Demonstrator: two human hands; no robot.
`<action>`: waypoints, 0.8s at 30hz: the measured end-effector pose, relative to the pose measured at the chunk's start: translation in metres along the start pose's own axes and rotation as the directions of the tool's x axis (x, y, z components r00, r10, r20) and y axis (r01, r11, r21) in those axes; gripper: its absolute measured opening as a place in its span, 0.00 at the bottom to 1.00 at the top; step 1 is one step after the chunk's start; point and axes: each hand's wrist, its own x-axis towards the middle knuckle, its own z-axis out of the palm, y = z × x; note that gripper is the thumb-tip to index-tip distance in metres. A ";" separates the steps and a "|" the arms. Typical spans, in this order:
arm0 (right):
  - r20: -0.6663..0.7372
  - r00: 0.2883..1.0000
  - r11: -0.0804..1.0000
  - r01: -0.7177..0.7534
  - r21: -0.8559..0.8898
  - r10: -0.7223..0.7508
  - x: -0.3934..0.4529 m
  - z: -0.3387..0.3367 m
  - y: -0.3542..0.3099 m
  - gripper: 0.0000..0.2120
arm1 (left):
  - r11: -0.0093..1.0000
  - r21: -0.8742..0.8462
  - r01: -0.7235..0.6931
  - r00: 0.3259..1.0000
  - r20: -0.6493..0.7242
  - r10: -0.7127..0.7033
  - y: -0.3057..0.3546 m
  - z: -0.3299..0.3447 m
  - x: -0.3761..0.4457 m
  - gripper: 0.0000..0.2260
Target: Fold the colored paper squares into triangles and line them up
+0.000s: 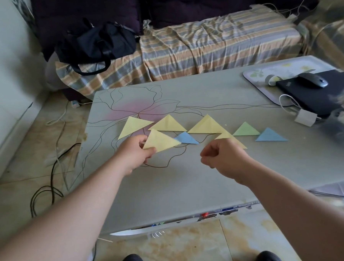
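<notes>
Grip status: left hand pinches 1 yellow triangle by its left corner, thumb under, fingers on top; sheet looks slightly lifted off the tabletop, prob. being carried to a slot in the row. Right hand is curled w/ fingertips drawn together, holding nothing visible; it hovers over the near edge of another yellow triangle, partly hiding it, so contact can't be confirmed.

Laid pieces, back row, left to right: 3 yellow triangles, near each other, not evenly spaced; leftmost is rotated vs. the others. Further right: green triangle, then blue triangle, just beside it. A 2nd, smaller blue triangle sits just right of the held piece, its left corner tucked behind it.

Judgement: folding appears done, no flat squares in view; alignment incomplete. Held piece likely needs a gap in the line; crowding near the small blue one risks overlap.
</notes>
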 end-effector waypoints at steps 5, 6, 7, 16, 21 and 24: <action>-0.005 1.000 1.000 0.005 0.003 -0.005 0.004 0.008 -0.002 0.04 | 0.908 0.418 -0.010 0.995 -0.090 0.052 -0.007 -0.035 0.037 0.21; 0.001 1.000 1.000 0.012 -0.010 -0.012 0.005 0.009 -0.002 0.04 | 0.881 0.473 -0.007 0.990 -0.121 0.072 -0.006 -0.039 0.040 0.22; 0.002 1.000 0.999 0.023 -0.034 -0.023 0.006 0.010 -0.002 0.03 | 0.853 0.521 -0.001 0.984 -0.151 0.093 -0.007 -0.041 0.043 0.22; 0.111 0.983 0.827 0.185 -0.530 -0.149 0.011 0.029 0.010 0.29 | 0.591 0.749 -0.299 0.923 0.071 0.377 -0.039 0.000 0.010 0.36; 0.150 0.965 0.677 0.259 -0.689 -0.216 0.003 0.047 0.024 0.31 | 0.569 0.788 -0.235 0.970 0.153 0.190 -0.052 0.017 -0.001 0.45; 0.141 0.968 0.645 0.244 -0.724 -0.207 -0.001 0.060 0.034 0.30 | 0.577 0.789 -0.211 0.977 0.149 0.153 -0.046 0.015 -0.003 0.42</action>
